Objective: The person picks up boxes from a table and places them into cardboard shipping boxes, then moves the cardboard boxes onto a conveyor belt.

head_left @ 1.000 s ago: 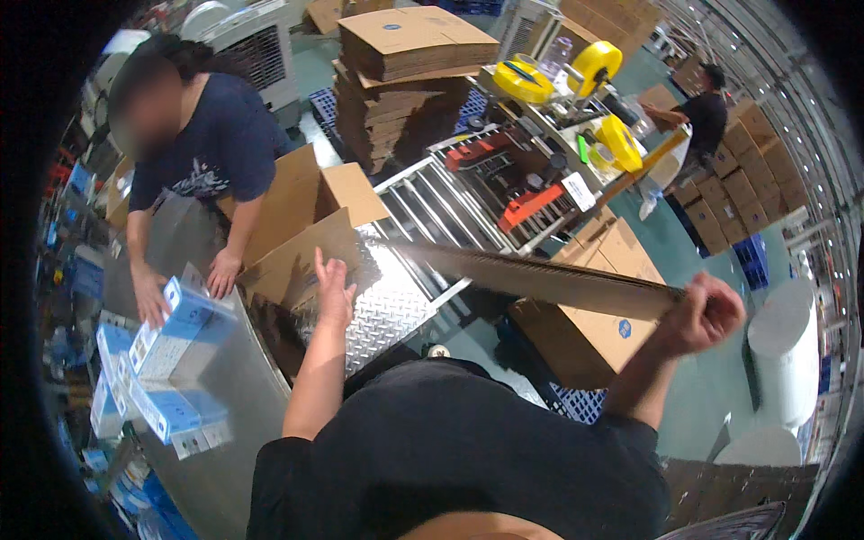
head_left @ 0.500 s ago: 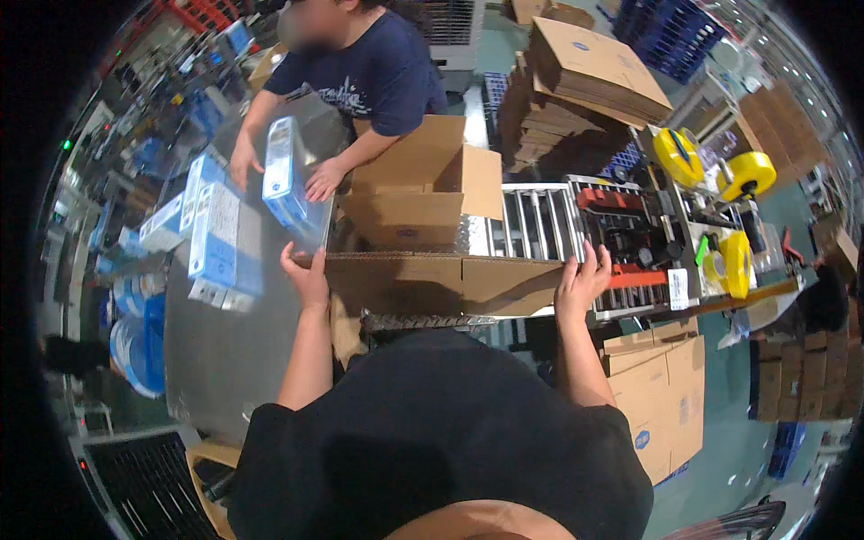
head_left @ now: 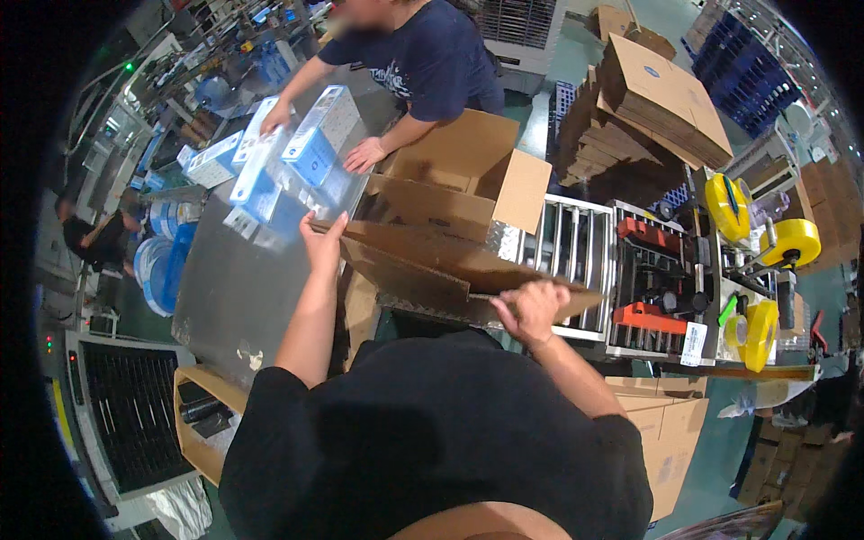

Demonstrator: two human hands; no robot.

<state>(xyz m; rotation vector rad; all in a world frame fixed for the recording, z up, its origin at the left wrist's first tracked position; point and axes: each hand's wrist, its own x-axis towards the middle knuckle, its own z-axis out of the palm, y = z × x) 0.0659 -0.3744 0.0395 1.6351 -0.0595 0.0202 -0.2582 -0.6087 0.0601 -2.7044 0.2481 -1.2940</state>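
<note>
A folded cardboard carton (head_left: 405, 270) stands on edge in front of my body, slanting down toward the right, its panels slightly parted. My left hand (head_left: 326, 241) grips its left end, thumb and fingers on the upper edge. Farther right, my right hand (head_left: 533, 310) is closed over the near panel's edge, with its fingers partly hidden. Just beyond stands an opened cardboard box (head_left: 432, 200) with raised flaps, beside the roller conveyor (head_left: 571, 238).
Across the grey table (head_left: 225, 297), a co-worker's hands (head_left: 364, 155) are among several blue-and-white boxes (head_left: 310, 153). Red-and-black taping equipment (head_left: 648, 270) sits on the conveyor, with yellow tape rolls (head_left: 790, 243) to its right. Stacked flat cartons (head_left: 666, 99) stand behind.
My right hand has moved inward from the carton's right end to its near panel. The carton now slants, and its panels have parted. The co-worker's blue-and-white box has joined the others.
</note>
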